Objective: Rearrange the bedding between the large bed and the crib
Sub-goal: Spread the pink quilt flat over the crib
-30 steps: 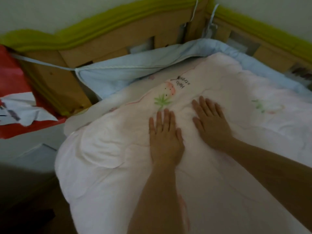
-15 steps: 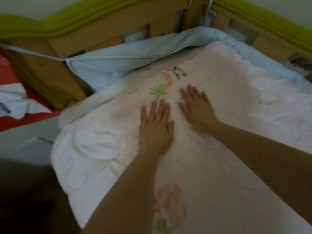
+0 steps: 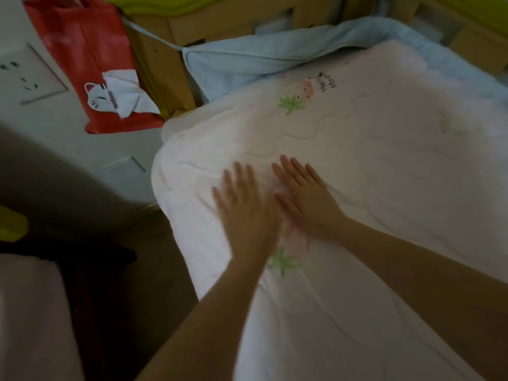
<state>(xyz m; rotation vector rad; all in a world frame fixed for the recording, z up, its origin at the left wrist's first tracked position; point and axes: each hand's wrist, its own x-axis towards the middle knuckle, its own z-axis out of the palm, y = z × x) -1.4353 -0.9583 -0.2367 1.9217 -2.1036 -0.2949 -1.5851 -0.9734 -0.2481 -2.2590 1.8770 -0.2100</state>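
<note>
Dim bedroom corner: pale wall w/ a socket plate (image 3: 30, 75), a red tissue pack (image 3: 90, 64) hanging off the crib's wooden frame (image 3: 165, 67), yellow-green padding along the top rail (image 3: 154, 6). Bottom left, a pinkish surface, poss. the large bed; too dark to confirm.

Task item: white quilt (image 3: 371, 166) w/ strawberry prints lies spread inside the crib, its near-left corner bulging over the crib edge. Light-blue bumper liner (image 3: 247, 59) runs behind it along the frame; quilt edge touches the liner.

Hands: left hand (image 3: 244, 210) flat on the quilt near the overhanging corner, fingers straight and slightly spread, gripping nothing; motion blur noted. Right hand (image 3: 305, 199) just beside it, palm down, fingers extended and pressed onto the fabric, nothing grasped. Thumbs sides nearly touching.

Step in hand (judgement): smoothing/flattening the quilt after placement in the crib. Placement looks largely done; finishing stage.

Next move calls for (judgement): sweep palms outward toward the left corner to push out the ridges seen ahead of the fingers, then tuck or pull the bulging corner inside the frame. Needs a pinch on the corner hem, not flat palms. Soft padded fabric will prob. spring back, so firm pressure req'd. Risk: corner slides off the edge if pushed too far left.
</note>
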